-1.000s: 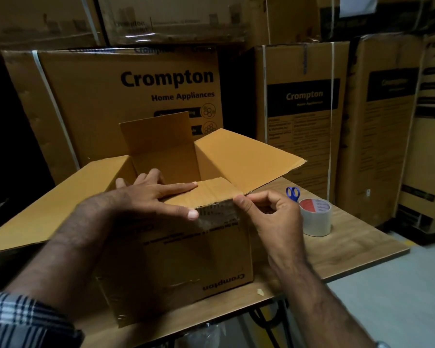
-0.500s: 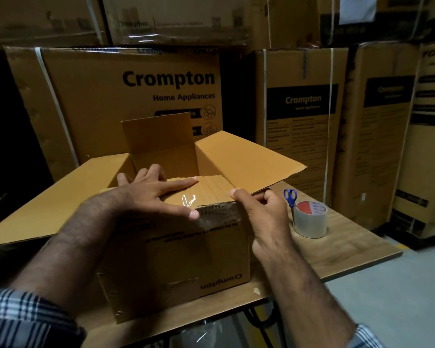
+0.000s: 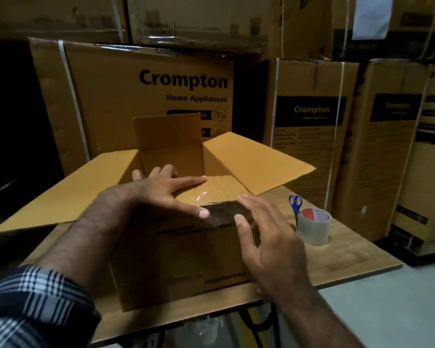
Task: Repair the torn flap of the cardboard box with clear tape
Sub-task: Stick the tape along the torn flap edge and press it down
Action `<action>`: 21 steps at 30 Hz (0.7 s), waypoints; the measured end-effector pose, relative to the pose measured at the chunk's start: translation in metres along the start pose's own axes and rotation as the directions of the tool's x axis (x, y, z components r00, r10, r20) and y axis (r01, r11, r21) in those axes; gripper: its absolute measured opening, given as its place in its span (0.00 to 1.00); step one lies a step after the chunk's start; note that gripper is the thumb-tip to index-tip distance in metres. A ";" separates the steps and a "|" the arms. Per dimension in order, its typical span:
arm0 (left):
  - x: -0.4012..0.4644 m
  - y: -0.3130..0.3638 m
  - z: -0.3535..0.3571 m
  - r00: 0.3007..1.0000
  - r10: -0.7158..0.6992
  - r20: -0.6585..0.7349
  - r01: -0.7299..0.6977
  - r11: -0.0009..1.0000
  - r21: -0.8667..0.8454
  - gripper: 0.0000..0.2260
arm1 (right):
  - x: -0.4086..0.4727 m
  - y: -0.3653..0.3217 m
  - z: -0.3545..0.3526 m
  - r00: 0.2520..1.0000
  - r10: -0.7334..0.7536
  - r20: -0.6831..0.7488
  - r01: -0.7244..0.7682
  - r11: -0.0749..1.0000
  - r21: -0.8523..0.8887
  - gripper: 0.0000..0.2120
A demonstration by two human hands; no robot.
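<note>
Change noted: the right hand (image 3: 264, 237), pinching at the box's front corner half a second ago, has let go and now hovers with fingers spread and straight just in front of the taped edge, holding nothing. Likely meaning: the strip is stuck and only smoothing remains. The left hand (image 3: 166, 194) lies flat, fingers straight, pressing the torn flap (image 3: 219, 189) folded inward over the cardboard box (image 3: 181, 252) on the table (image 3: 349, 257). Clear tape (image 3: 201, 197) glints beside its thumb. The tape roll (image 3: 314, 226) and scissors (image 3: 295, 203) stand at right.

The left hand (image 3: 161, 192) is laid flat, palm down, fingers straight and spread, thumb extended rightward. The right hand (image 3: 266, 237) is raised, fingers straight and relaxed; nothing is held.
</note>
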State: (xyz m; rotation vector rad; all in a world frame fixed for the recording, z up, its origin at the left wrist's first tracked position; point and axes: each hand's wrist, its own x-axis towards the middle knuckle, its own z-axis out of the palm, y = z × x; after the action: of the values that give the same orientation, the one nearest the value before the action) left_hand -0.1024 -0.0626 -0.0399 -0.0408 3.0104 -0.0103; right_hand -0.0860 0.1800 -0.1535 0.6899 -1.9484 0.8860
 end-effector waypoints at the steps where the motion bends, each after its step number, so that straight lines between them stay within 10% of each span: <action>1: -0.001 0.000 0.000 1.000 0.005 0.006 -0.005 1.000 -0.008 0.62 | 0.002 0.005 0.002 0.998 -0.043 0.043 0.046 0.996 -0.082 0.19; 8: -0.001 0.005 0.002 1.000 0.013 0.012 -0.013 1.000 0.008 0.50 | 0.029 0.012 0.015 0.981 -0.054 0.187 0.082 0.986 -0.148 0.21; 17: 0.002 -0.003 0.001 1.000 0.027 0.005 -0.027 0.999 -0.028 0.65 | 0.041 -0.028 0.036 0.943 -0.065 0.326 0.099 0.991 -0.089 0.21; 21: 0.000 -0.001 0.005 0.995 0.016 -0.093 -0.042 0.958 -0.285 0.52 | 0.041 -0.054 0.040 0.915 -0.153 0.374 0.173 0.985 -0.020 0.16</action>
State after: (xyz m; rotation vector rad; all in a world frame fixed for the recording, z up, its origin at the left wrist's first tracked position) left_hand -0.1022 -0.0631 -0.0446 -0.0247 3.0749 0.4391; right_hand -0.0848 0.1110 -0.1154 1.0336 -2.1972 0.6299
